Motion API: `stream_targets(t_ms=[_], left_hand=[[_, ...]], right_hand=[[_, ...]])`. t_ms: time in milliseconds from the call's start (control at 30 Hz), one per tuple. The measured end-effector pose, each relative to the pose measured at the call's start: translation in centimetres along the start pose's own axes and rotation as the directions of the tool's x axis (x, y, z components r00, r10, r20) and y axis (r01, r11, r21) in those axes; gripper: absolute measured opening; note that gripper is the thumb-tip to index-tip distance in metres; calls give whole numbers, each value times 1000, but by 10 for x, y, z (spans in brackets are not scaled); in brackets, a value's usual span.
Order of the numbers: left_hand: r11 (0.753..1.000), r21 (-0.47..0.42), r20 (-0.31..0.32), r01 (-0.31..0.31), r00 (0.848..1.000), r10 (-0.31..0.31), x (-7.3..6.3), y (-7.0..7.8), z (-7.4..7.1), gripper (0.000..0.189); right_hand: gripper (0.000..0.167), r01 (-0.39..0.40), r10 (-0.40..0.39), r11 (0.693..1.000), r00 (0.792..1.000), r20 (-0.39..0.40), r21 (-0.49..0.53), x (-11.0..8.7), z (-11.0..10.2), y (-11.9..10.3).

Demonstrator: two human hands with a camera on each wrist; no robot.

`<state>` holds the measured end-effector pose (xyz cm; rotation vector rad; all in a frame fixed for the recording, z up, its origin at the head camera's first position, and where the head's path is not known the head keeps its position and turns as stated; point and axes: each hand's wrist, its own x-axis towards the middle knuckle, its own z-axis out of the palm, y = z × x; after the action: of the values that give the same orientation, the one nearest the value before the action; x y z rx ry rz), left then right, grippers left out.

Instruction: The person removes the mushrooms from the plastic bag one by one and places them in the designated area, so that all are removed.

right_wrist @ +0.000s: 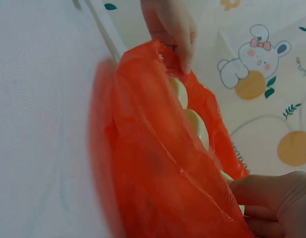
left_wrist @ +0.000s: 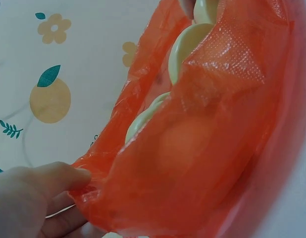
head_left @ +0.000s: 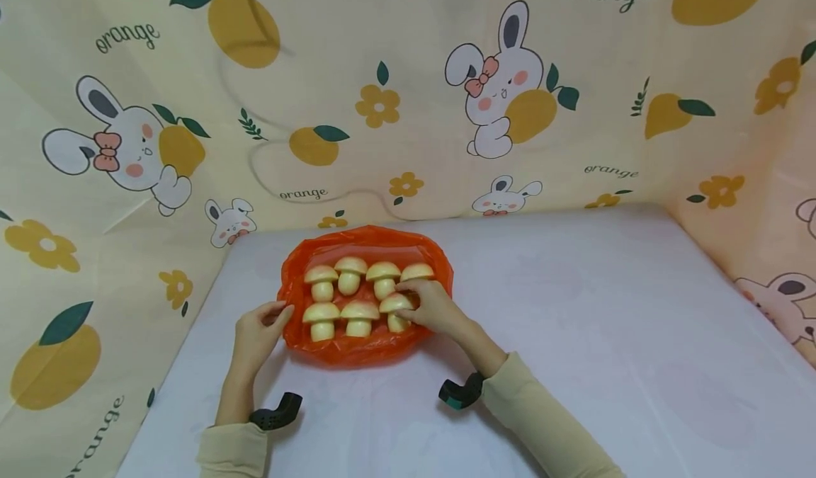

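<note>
An orange-red plastic bag (head_left: 344, 355) lies spread open on the table, its edge standing up around several pale yellow toy mushrooms (head_left: 349, 275) set in two rows. My left hand (head_left: 260, 331) pinches the bag's left edge between thumb and fingers; the left wrist view shows the thin film (left_wrist: 182, 168) caught there. Reaching in over the right edge, my right hand (head_left: 436, 306) grips the front right mushroom (head_left: 397, 302) by its cap, thumb low and fingers above. In the right wrist view, the bag's wall (right_wrist: 148, 148) hides most of the mushrooms.
A white cloth (head_left: 574, 336) covers the table. Behind and at both sides hangs a cream curtain (head_left: 408, 39) printed with rabbits and oranges. A black wrist device (head_left: 277, 412) sits at my left wrist, another (head_left: 460, 391) at my right.
</note>
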<state>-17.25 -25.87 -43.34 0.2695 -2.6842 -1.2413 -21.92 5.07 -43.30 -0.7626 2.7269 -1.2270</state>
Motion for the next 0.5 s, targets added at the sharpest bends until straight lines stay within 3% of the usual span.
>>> stream_targets(t_ms=[500], left_hand=[[1000,-4,4,4,1000,-4,-1,-1,-5,36]], right_hand=[[36,-16,16,1000,999,-37,4,-2,-2,-4]])
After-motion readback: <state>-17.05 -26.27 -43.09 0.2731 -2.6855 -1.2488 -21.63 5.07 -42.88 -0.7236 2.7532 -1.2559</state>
